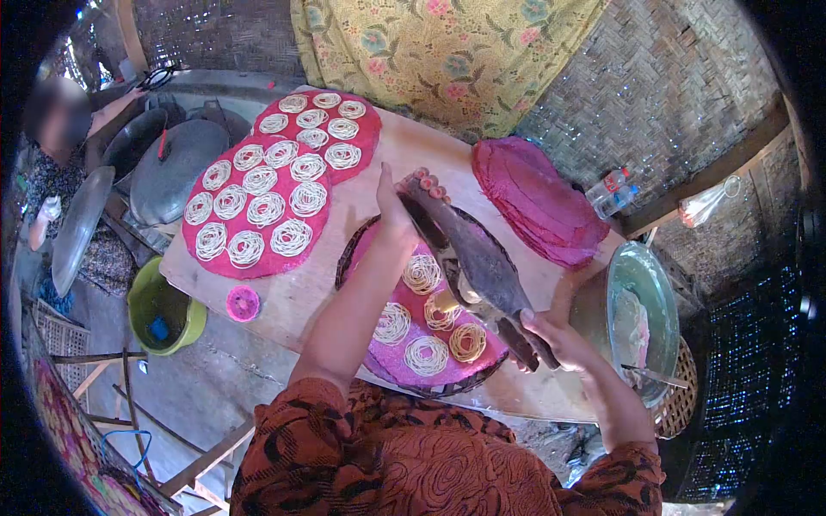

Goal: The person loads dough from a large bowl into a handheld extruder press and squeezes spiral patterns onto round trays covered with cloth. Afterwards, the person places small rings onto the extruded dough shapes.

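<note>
My left hand (397, 211) and my right hand (561, 340) are closed around opposite ends of a dark wooden hand press (477, 254), held at a slant over a round tray. Below the press, pale dough strands lie in coiled nests, and one coil (441, 312) sits directly under it. Several finished coils, such as the white coil (426, 355) and a yellower coil (467, 342), rest on the pink sheet (391, 359) covering the tray. The dark rim of the tray (344, 254) shows at its left. The press's underside is partly hidden.
Pink sheets with several coils (265, 209) lie on the wooden table (361, 193). Stacked magenta sheets (538, 202) are at the right, near a basin (662, 288) with a knife on its rim. A green tub (185, 322) stands left on the floor. Another person (73, 198) is beside large pans (181, 168).
</note>
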`<state>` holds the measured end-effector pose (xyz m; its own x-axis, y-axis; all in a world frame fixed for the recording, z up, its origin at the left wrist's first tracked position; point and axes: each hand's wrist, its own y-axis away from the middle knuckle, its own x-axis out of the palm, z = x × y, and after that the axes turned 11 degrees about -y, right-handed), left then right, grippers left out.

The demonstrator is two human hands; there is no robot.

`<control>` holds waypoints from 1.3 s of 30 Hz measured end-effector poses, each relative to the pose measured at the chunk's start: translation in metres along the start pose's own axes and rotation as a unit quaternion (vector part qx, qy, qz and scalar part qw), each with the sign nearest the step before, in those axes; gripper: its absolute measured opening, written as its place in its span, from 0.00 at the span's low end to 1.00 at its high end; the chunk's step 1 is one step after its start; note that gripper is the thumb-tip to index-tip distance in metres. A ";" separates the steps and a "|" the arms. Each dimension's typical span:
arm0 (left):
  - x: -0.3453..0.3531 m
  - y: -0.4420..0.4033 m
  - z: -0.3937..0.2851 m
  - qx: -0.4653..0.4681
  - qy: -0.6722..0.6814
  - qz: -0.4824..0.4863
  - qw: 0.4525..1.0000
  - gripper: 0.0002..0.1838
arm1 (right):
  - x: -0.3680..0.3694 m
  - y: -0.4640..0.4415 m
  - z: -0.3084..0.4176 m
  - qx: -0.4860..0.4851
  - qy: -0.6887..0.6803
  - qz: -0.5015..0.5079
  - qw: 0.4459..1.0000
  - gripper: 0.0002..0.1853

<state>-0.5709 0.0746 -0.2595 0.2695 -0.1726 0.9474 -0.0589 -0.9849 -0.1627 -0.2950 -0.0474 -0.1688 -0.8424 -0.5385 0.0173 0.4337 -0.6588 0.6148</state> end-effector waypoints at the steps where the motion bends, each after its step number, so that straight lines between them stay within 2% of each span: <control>1: 0.000 0.006 0.001 0.003 -0.005 -0.003 1.000 0.29 | 0.004 0.004 0.002 0.001 -0.001 0.006 1.000 0.32; 3: -0.003 0.011 0.013 -0.001 0.012 -0.026 1.000 0.29 | -0.003 0.008 0.001 0.010 -0.009 0.014 1.000 0.31; 7: -0.014 0.002 0.032 0.003 0.019 -0.066 0.998 0.29 | -0.018 -0.002 -0.013 0.023 0.004 -0.041 0.999 0.29; 11: -0.033 -0.007 0.023 0.002 0.005 -0.051 0.999 0.28 | -0.022 -0.038 -0.039 -0.008 0.052 -0.062 0.997 0.28; 15: -0.034 -0.010 -0.002 -0.022 -0.022 0.009 0.999 0.27 | -0.011 -0.054 -0.044 -0.040 0.067 -0.021 0.997 0.30; 17: -0.020 -0.020 -0.005 -0.013 -0.042 0.022 0.999 0.26 | -0.006 -0.047 -0.030 -0.014 -0.095 0.023 0.995 0.33; 19: -0.001 -0.030 -0.004 -0.021 -0.007 0.018 1.000 0.30 | -0.023 -0.041 -0.015 0.019 -0.104 0.045 0.993 0.36; 21: -0.010 -0.044 0.009 -0.032 0.024 0.045 0.998 0.30 | -0.038 -0.038 0.002 0.063 -0.079 0.041 0.994 0.37; 23: -0.021 -0.057 0.028 -0.021 0.065 0.025 0.997 0.31 | -0.044 -0.038 0.016 0.048 -0.030 0.022 0.998 0.37; 25: -0.036 -0.068 0.047 -0.023 0.066 0.009 0.997 0.31 | -0.065 -0.044 0.014 0.109 0.007 -0.022 0.994 0.36; 27: -0.043 -0.074 0.059 -0.022 0.070 -0.012 0.997 0.28 | -0.063 -0.048 0.021 0.100 0.018 -0.043 0.994 0.35; 30: -0.035 -0.087 0.044 -0.003 0.036 -0.005 0.999 0.28 | -0.062 -0.064 0.013 0.001 0.055 -0.089 0.995 0.34; 35: -0.015 -0.076 0.033 -0.009 0.031 -0.010 0.999 0.28 | -0.060 -0.051 0.017 0.011 -0.012 -0.031 0.999 0.34; 37: -0.014 -0.074 0.044 -0.006 0.038 -0.017 0.999 0.28 | -0.055 -0.032 0.035 0.077 0.024 -0.094 0.992 0.34; 39: -0.016 -0.074 0.053 -0.006 0.047 -0.024 0.999 0.28 | -0.064 -0.030 0.038 0.061 0.048 -0.094 0.993 0.33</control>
<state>-0.5199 0.1496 -0.2768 0.1803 -0.1218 0.9761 -0.0595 -0.9918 -0.1128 -0.2660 0.0268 -0.1587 -0.8675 -0.4640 -0.1792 0.2247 -0.6870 0.6910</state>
